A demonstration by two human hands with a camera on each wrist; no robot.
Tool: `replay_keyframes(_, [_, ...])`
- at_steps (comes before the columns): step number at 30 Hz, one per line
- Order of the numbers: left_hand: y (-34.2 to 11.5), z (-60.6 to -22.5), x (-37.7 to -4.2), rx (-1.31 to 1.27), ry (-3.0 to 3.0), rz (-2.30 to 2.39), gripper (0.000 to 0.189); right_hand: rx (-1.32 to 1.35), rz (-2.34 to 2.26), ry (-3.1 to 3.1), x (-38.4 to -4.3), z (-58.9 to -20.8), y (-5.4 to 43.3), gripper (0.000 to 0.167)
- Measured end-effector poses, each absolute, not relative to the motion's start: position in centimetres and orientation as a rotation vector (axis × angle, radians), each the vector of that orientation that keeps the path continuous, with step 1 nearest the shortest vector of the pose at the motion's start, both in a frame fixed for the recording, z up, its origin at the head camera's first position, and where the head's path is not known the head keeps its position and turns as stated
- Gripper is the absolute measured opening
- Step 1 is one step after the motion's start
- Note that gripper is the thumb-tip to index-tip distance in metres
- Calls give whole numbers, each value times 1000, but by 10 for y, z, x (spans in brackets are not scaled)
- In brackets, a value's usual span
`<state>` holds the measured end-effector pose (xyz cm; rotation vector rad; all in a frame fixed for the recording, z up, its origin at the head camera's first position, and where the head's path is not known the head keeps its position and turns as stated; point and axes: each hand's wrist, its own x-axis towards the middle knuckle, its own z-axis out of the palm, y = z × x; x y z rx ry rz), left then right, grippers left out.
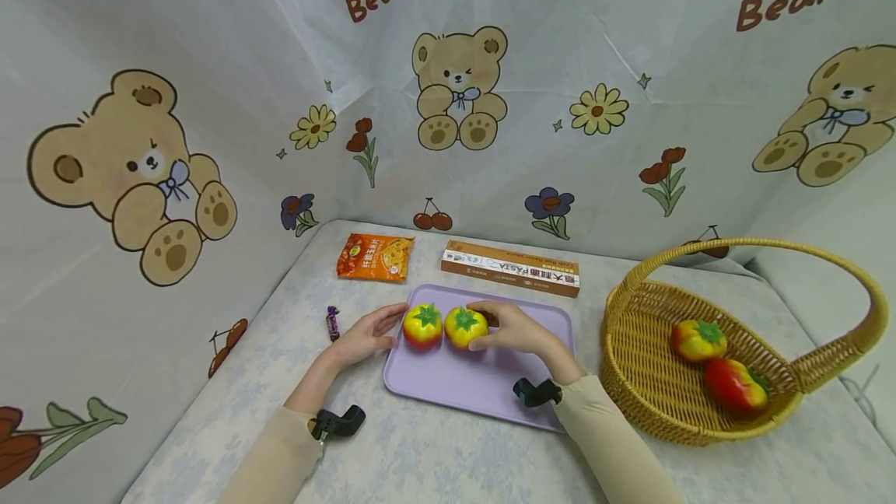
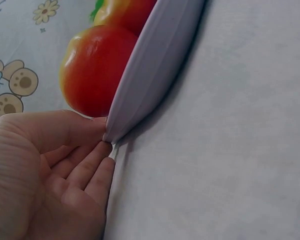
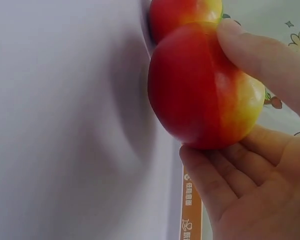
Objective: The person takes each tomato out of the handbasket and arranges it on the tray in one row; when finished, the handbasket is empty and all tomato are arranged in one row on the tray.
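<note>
My right hand [image 1: 514, 328] grips a red-and-yellow toy tomato [image 3: 205, 90] with a green leafy top, thumb on one side and fingers on the other. It is over the lilac tray [image 1: 455, 384], right beside a second toy tomato [image 1: 422, 327] near the tray's left end. At that same end, my left hand [image 1: 365, 334] has its thumb and fingertips on the tray's rim [image 2: 140, 85], pinching it. The left thumb tip lies close to the second tomato [image 2: 97, 70].
A wicker basket [image 1: 651, 379] with a tall handle stands right of the tray, holding two more toy tomatoes [image 1: 735, 385]. Behind the tray lie a long pasta box [image 1: 509, 267] and an orange snack bag [image 1: 376, 257]. A small purple-wrapped candy [image 1: 332, 323] lies to the left.
</note>
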<state>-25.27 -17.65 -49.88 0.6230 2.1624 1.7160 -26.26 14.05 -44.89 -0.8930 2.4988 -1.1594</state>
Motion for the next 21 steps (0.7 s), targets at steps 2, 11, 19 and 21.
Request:
replay_keyframes(2, [-176, -499, -253, 619, 2164, 1714, 63, -892, -1159, 2494, -262, -449, 140, 71])
replay_keyframes(11, [-176, -498, -251, 620, 2160, 1719, 63, -924, -1162, 2483, -263, -455, 139, 70])
replay_keyframes(19, [-176, -497, -251, 629, 2163, 1716, 63, -905, -1152, 2488, -262, -453, 138, 72])
replay_keyframes(21, [-176, -497, -251, 630, 2162, 1716, 63, -917, -1151, 2494, -262, -453, 139, 72])
